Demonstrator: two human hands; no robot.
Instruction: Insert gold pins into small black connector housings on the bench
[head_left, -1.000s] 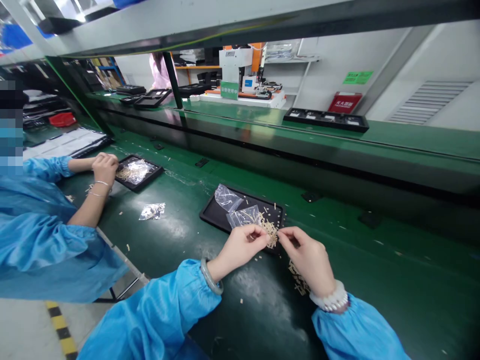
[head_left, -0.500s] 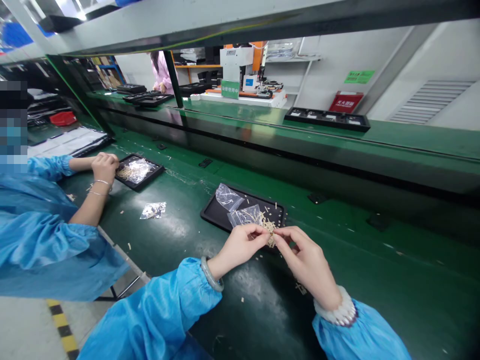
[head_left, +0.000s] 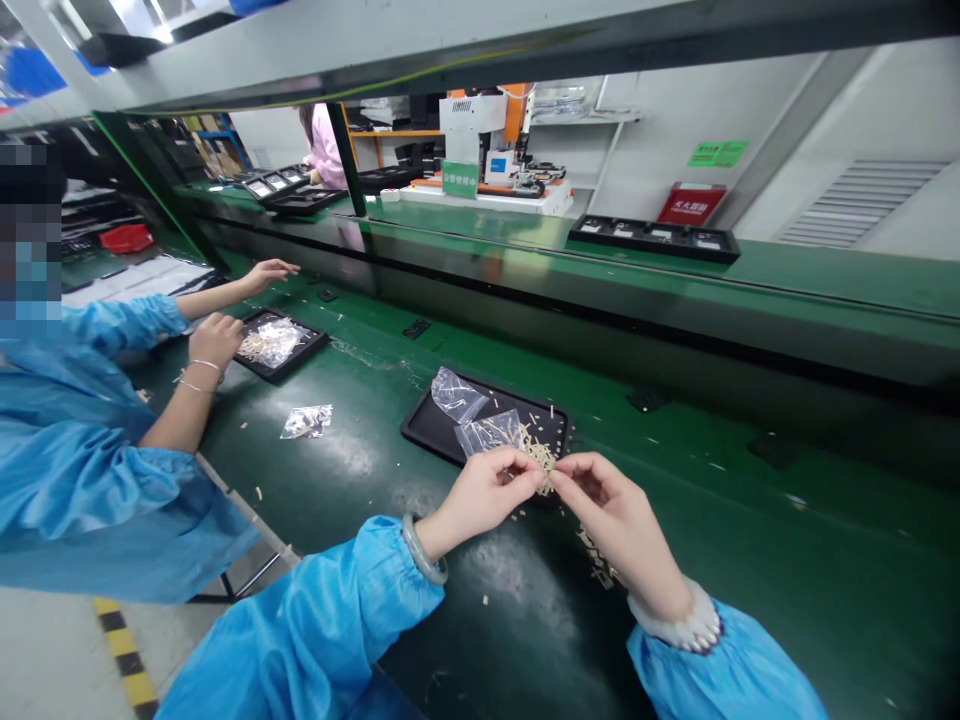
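Note:
My left hand (head_left: 487, 492) is closed in a pinch over the near edge of a black tray (head_left: 427, 424). Close beside it, my right hand (head_left: 616, 512) pinches too, thumb against forefinger. Whatever sits between the fingertips is too small to make out. Just behind the fingertips lies a heap of small beige strips (head_left: 538, 452) in the tray. Two clear plastic bags, one farther back (head_left: 456, 394) and one nearer (head_left: 487, 432), rest in the tray beside the heap. More beige pieces (head_left: 596, 565) lie on the green bench, partly hidden by my right hand.
At left a co-worker in a blue smock has hands by another black tray (head_left: 279, 368) of strips. A small clear bag (head_left: 306, 421) lies between the trays. Small black parts (head_left: 416, 328) dot the green bench (head_left: 750, 560). A raised ledge behind carries a long black tray (head_left: 652, 238).
My right hand has shifted slightly right, its fingertips a little apart from my left. The co-worker's far hand has reached out toward the back. Black parts along the bench have slid slightly right.

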